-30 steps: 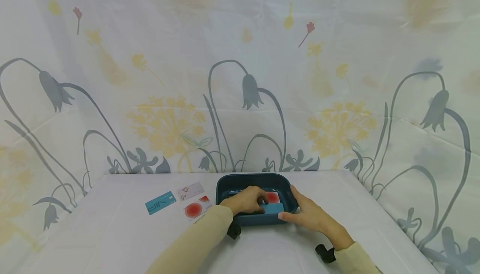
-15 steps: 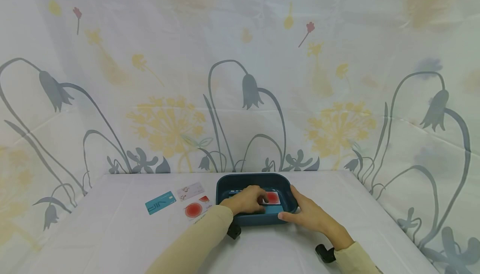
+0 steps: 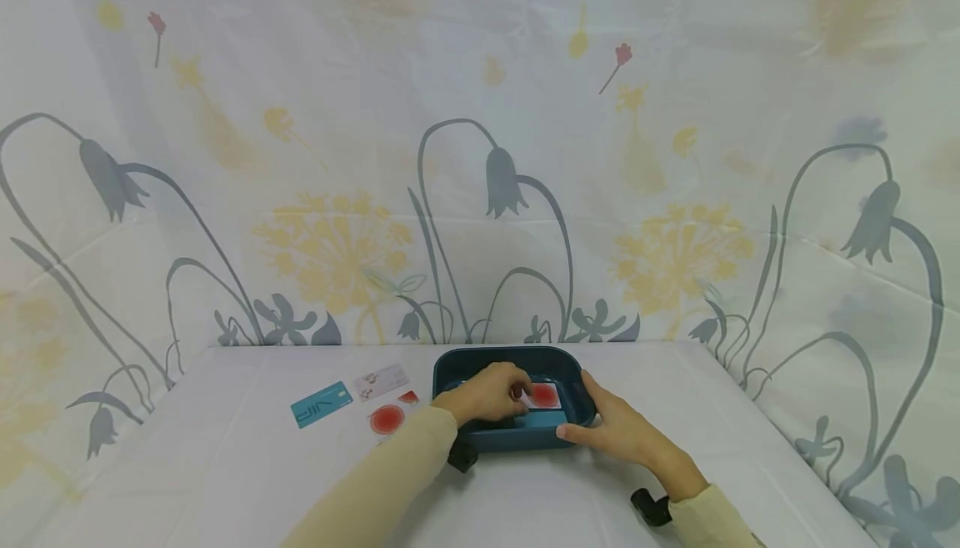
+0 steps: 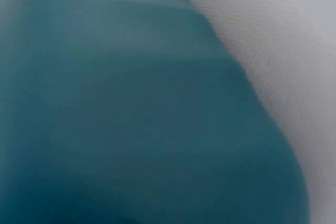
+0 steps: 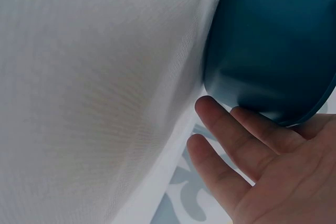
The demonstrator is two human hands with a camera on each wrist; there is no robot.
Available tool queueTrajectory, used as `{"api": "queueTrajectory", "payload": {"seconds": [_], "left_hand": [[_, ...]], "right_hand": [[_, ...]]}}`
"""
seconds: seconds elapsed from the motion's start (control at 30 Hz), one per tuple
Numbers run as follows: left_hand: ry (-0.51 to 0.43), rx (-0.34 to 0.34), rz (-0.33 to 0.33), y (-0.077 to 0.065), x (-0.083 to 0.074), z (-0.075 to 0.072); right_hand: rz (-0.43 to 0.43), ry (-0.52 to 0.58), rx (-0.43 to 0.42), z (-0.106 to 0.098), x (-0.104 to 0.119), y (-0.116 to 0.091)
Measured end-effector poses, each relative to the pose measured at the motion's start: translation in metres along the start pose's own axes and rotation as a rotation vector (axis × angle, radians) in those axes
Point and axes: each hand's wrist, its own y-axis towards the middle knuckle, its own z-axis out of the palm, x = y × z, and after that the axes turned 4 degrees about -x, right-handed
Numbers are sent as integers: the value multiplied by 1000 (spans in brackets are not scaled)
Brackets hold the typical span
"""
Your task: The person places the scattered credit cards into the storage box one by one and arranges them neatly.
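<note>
A dark teal box point(image 3: 517, 441), open at the top, stands on the white table. My left hand point(image 3: 491, 391) reaches inside it, fingers loosely bent above the cards and nothing visibly held. Just right of those fingertips lies a white card with a red circle point(image 3: 544, 396), with a blue card point(image 3: 542, 420) nearer me. My right hand point(image 3: 618, 423) touches the box's right end, its thumb at the near wall. In the right wrist view its fingers are fairly straight against the teal wall point(image 5: 273, 35). Only the blurred box wall point(image 4: 157, 108) fills the left wrist view.
Left of the box, on the tabletop, lie a teal card point(image 3: 321, 404), a pale patterned card point(image 3: 381, 382) and a white card with a red circle point(image 3: 387, 420). A flower-printed curtain point(image 3: 480, 156) hangs behind the table.
The blue card in the box has come to lie lower, showing more of the red-circle card. My left hand has risen slightly and shifted left. The right hand stays put.
</note>
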Motion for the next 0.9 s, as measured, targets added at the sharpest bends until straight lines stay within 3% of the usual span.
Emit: {"api": "queueTrajectory", "payload": {"seconds": [0.53,0.9], "left_hand": [[22,-72,23,-47,-2,-38],[51,-179,45,-81,19,-59]], "right_hand": [[11,8,-1,2,2,1],[24,-7,-6,0,3,1]]}}
